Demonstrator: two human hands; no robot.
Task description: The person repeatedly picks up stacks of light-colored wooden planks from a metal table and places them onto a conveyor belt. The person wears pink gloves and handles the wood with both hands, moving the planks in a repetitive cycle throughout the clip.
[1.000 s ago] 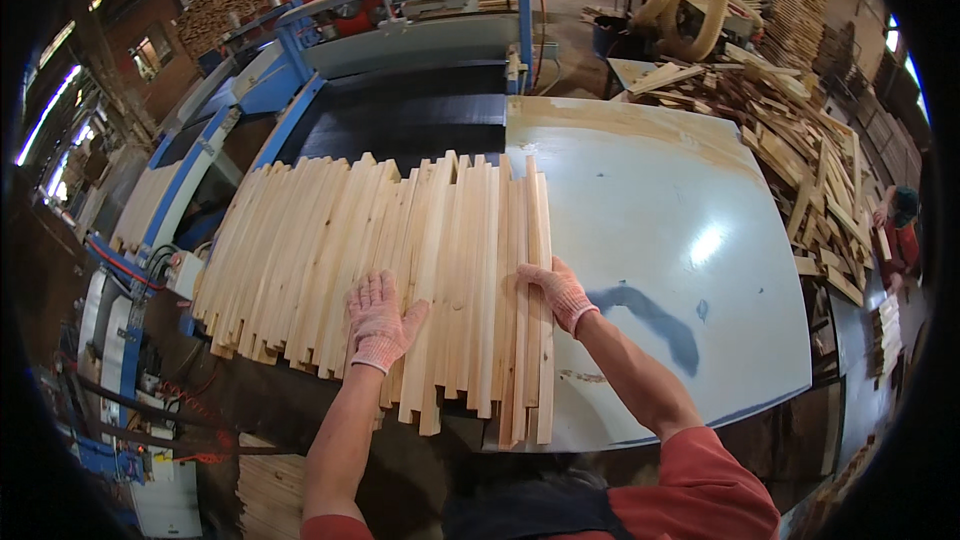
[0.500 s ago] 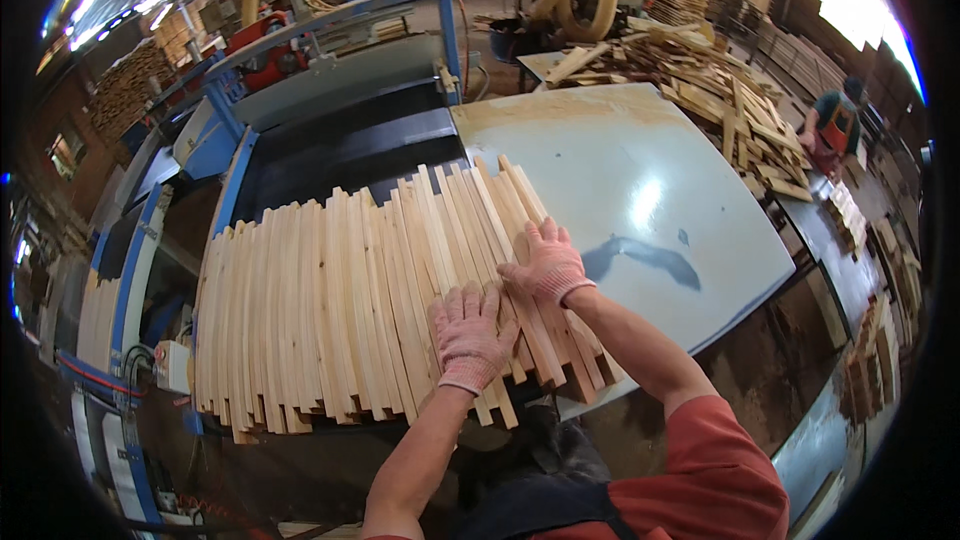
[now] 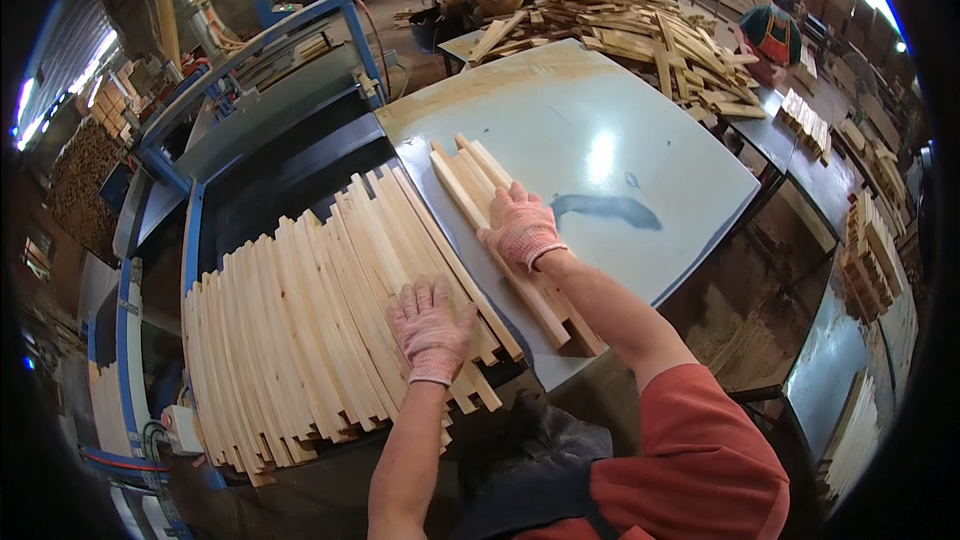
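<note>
Both my hands wear pink knitted gloves. My left hand (image 3: pixel 432 330) lies flat with fingers spread on a wide row of pale wooden strips (image 3: pixel 300 320), laid side by side. My right hand (image 3: pixel 522 225) rests over a small group of wooden strips (image 3: pixel 470 190) on the grey metal tabletop (image 3: pixel 580 130). Its fingers are stretched out along the wood and its thumb is apart, toward the left. A gap of bare metal separates this group from the row. The strips' near ends are uneven, and some overhang the front edge.
Behind the row stands a blue-framed machine (image 3: pixel 260 50) with a dark bed (image 3: pixel 300 175). A heap of loose boards (image 3: pixel 650 35) lies beyond the tabletop. At the far right, a person (image 3: pixel 775 35) in a red apron stands by a table (image 3: pixel 770 135) with stacked strips.
A few strips under my right hand have parted from the row and now lie farther right on the metal. My left hand remains on the row. The whole view has shifted.
</note>
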